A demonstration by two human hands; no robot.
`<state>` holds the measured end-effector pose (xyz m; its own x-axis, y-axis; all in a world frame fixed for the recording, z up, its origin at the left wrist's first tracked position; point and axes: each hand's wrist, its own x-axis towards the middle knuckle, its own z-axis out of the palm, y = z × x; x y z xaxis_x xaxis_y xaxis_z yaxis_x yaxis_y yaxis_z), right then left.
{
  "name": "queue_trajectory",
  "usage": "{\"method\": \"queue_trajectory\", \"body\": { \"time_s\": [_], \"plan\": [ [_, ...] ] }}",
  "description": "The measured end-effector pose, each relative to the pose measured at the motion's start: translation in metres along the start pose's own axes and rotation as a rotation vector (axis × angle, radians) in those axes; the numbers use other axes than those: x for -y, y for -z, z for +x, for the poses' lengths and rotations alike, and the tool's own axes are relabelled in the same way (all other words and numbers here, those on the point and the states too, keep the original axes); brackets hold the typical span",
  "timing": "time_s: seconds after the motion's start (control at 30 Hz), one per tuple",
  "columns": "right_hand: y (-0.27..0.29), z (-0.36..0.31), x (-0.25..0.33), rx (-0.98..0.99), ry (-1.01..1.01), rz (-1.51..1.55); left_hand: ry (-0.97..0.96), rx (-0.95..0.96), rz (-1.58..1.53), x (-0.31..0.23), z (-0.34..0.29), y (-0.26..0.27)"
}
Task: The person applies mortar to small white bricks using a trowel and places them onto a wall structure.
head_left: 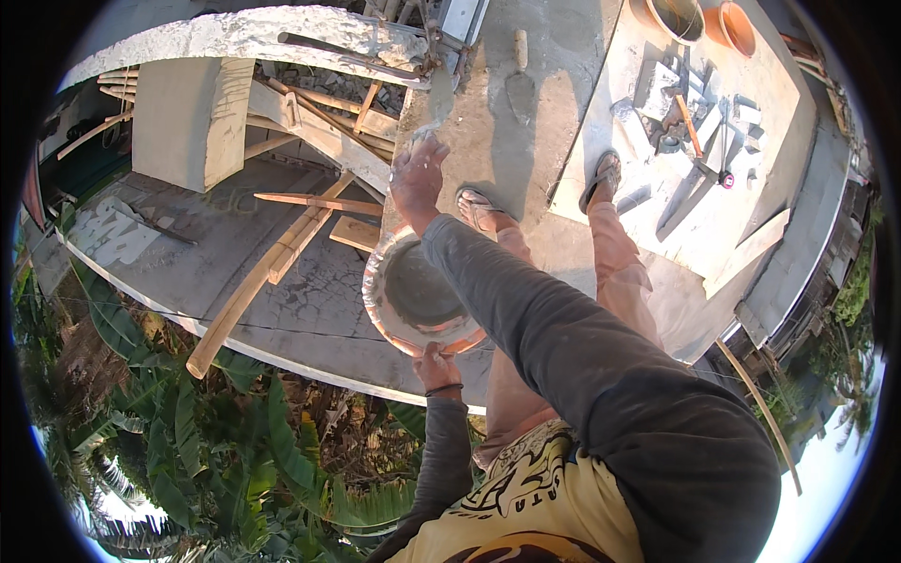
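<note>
My left hand (437,369) is closed on the near rim of an orange, mortar-smeared bucket (377,300). Wet grey mortar (422,281) lies inside it. Beyond the bucket's far side, my right hand (419,176) is curled at the edge of the concrete slab, with grey smears on the fingers. Whatever it may hold is hidden. Just past those fingers is a patch of wet grey mortar (439,101). A trowel (520,92) with a wooden handle lies on the slab farther right, apart from both hands.
Right of my sandalled feet, a pale board (601,178) carries a hammer (689,127) and other tools. Two orange buckets (737,28) stand at its far end. Left, timber poles (272,272) cross beside a block-like concrete post (174,122), over a lower level. Banana plants grow below.
</note>
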<state>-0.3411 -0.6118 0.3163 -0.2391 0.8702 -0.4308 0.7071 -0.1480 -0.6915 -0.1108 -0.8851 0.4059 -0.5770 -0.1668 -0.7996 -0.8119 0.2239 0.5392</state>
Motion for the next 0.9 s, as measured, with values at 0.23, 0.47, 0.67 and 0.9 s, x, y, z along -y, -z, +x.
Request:
{"method": "queue_trajectory", "body": {
  "time_s": [0.23, 0.47, 0.67, 0.9],
  "plan": [
    [-0.016, 0.002, -0.006, -0.01, 0.012, -0.108, 0.171, -0.085, -0.483, -0.037, -0.016, -0.03],
    [-0.018, 0.003, 0.01, 0.062, -0.092, -0.175, 0.205, -0.116, -0.471, -0.037, -0.019, -0.033],
    [-0.038, 0.016, -0.009, 0.204, -0.015, -0.336, 0.201, -0.104, -0.501, -0.038, -0.024, -0.036],
    [-0.036, -0.01, -0.005, 0.083, -0.021, -0.142, 0.122, -0.094, -0.246, 0.02, -0.008, -0.004]
  ]
}}
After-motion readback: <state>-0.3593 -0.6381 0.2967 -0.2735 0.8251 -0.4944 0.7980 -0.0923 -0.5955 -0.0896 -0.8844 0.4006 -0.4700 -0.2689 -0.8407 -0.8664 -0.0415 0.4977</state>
